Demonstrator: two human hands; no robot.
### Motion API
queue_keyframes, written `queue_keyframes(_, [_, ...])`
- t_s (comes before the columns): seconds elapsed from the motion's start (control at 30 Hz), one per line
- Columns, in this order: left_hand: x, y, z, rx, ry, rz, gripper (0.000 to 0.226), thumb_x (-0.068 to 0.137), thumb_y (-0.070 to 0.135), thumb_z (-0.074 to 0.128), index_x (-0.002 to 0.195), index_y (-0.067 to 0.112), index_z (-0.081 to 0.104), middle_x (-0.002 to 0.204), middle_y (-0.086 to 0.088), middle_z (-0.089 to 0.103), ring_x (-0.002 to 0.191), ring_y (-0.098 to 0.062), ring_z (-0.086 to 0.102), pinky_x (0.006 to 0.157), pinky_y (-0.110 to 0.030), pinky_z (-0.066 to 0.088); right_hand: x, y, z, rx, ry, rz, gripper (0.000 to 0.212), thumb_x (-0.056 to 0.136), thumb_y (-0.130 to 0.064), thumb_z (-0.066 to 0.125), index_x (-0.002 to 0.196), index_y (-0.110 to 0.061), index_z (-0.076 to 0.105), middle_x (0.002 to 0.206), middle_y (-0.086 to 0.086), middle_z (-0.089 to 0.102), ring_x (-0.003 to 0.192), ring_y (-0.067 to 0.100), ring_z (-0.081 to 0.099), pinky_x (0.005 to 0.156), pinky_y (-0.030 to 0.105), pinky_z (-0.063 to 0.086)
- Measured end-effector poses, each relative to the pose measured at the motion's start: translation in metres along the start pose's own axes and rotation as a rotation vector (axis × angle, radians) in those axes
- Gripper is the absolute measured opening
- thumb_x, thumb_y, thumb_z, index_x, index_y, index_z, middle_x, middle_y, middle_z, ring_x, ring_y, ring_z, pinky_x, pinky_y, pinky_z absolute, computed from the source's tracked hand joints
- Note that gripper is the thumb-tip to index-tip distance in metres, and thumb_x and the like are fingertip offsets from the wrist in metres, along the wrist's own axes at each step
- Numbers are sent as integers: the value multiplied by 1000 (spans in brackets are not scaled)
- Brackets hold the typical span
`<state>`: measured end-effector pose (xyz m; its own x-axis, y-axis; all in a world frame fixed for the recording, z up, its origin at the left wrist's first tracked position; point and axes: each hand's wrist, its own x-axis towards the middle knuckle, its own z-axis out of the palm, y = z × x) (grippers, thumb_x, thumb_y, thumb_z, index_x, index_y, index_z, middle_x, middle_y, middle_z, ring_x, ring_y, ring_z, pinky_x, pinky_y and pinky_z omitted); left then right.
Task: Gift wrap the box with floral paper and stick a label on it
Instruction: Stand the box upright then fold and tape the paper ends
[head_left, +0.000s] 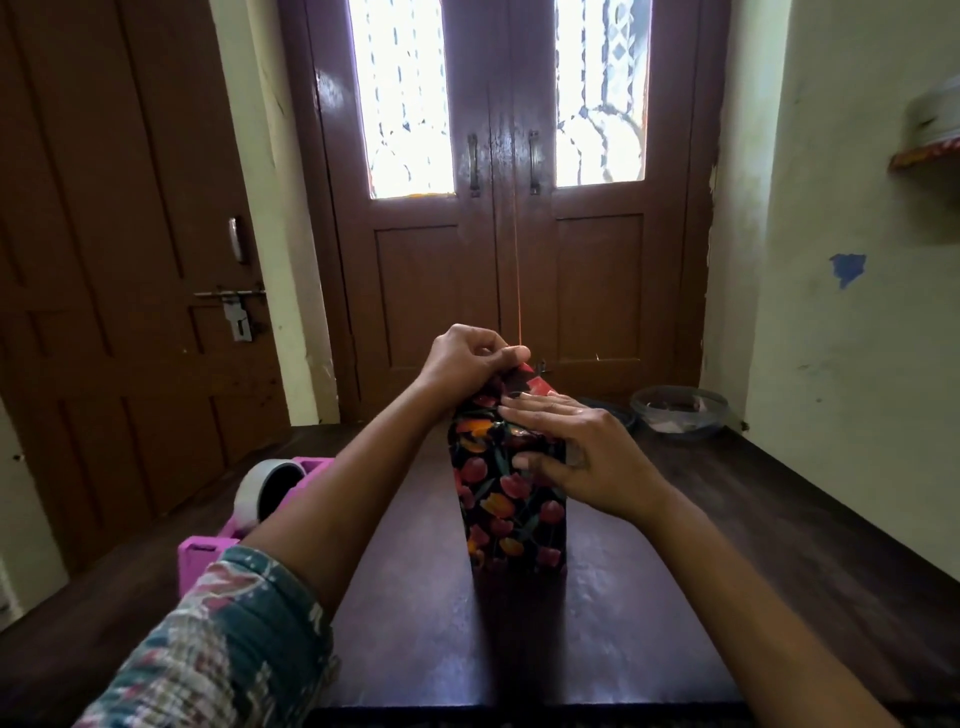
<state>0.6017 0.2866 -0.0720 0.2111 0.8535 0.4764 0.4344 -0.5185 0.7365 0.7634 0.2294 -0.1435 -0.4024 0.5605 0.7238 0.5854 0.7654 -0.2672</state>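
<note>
Risk 1: top fold springs open. Our left hand (470, 358) is closed, pinching the floral paper (511, 499) flap at the far top edge of the box (506, 535); if that pinch slips before tape goes on, the crease is lost imo. Tape dispenser (260, 499) sits off to the left on the worktop (415, 649), behind our left forearm, so one hand must let go to reach it.

Risk 2: box stands upright on its narrow end, could tip when pressed sideways.

Risk 3: pulling the flap too hard may tear the paper at the corner.

Right hand (576, 447): open, lying flat across the top w/ thumb on the near face, pressing paper down, not gripping. Box is directly under both hands, mid-worktop. No label seen yet.
</note>
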Motion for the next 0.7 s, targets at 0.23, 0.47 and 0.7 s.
queue_keyframes(0.23, [-16, -13, -32, 44, -258, -138, 44, 89, 48, 52, 108, 11, 65, 103, -8, 67, 89, -17, 64, 79, -29, 51, 15, 0, -8, 13, -51, 111, 55, 74, -58, 64, 121, -29, 61, 117, -9, 64, 109, 5, 58, 93, 33, 50])
queue_keyframes(0.47, [-34, -56, -43, -146, -583, -89, 85, 75, 37, 71, 146, 27, 26, 141, 7, 40, 128, -13, 43, 103, -33, 43, 17, 7, -4, -48, -56, 152, 64, 69, -58, 64, 124, -25, 58, 119, -4, 63, 109, 12, 58, 93, 39, 48])
queue_keyframes(0.7, [-42, -61, -42, -161, -427, 13, 67, 66, 19, 82, 127, 17, 55, 116, -4, 66, 109, -18, 62, 93, -41, 51, 17, -2, -1, -17, -28, 113, 55, 75, -56, 63, 121, -26, 62, 122, -6, 63, 115, 9, 56, 94, 40, 49])
